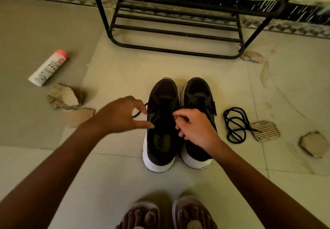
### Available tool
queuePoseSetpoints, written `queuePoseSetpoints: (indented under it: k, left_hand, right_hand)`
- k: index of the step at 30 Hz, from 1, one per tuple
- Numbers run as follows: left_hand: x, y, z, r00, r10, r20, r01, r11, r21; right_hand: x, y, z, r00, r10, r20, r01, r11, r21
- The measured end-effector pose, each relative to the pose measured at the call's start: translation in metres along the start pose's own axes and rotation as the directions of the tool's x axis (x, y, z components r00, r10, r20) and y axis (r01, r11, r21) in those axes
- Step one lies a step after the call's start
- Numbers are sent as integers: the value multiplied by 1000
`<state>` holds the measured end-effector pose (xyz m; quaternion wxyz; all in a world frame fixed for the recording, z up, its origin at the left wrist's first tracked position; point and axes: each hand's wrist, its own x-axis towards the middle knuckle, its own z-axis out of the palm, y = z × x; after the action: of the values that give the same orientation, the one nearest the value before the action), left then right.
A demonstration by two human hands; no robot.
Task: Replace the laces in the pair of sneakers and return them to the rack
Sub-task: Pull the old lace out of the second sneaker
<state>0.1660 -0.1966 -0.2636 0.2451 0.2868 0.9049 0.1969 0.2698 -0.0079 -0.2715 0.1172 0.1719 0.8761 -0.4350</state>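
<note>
Sneakers (pixel 161 95) two; left hand (pixel 117 116), right hand (pixel 196 128) pinch one lace (pixel 138 114); spare lace (pixel 232 122) one

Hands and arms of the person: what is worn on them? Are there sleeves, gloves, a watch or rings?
Nothing worn shows. The left hand and the right hand have no gloves, and both forearms are uncovered to the picture's edge: no sleeve, watch or bracelet. I see no ring, though the picture is somewhat blurred.
</note>
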Motion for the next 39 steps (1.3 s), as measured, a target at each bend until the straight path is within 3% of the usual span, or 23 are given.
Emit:
queuePoseSetpoints:
  k: [3,6,12,17,22,24,28,30,33,36,39]
  left_hand:
    - [-1,20,21,1000,-7,29,4,995,105]
    - [-1,28,38,999,6,-36,3,969,246]
    - [1,31,60,994,-35,-103,76,901,428]
    - [3,38,67,993,-71,-100,111,866,487]
    - [4,40,69,993,-100,-68,120,861,494]
    - [4,40,71,992,-108,-62,125,855,503]
    - [5,39,72,990,-126,-55,137,857,496]
    - [5,40,71,991,-121,-54,132,857,498]
    - [4,40,71,991,-120,-53,131,854,504]
    - [6,39,71,992,-112,-58,126,841,527]
    - [5,39,69,993,-106,-55,119,841,528]
  right_hand:
    - [5,-1,2,985,-142,-94,127,980,-150]
    - [10,-4,7,963,-239,-124,195,937,-289]
    - [23,-5,12,970,-214,-115,156,911,-382]
    - [23,-5,12,991,-101,-85,93,991,-100]
    - [27,-4,6,1000,12,-29,-7,987,162]
    - [28,-7,-1,998,70,-11,-61,935,349]
    - [32,-15,-24,988,153,-28,-94,726,681]
    - [32,-13,-34,991,123,-46,-70,794,604]
    - [26,-6,-33,1000,-11,-15,15,961,277]
    - [19,-3,-14,993,-120,19,118,990,72]
    - [18,-1,-1,971,-217,-98,218,976,2]
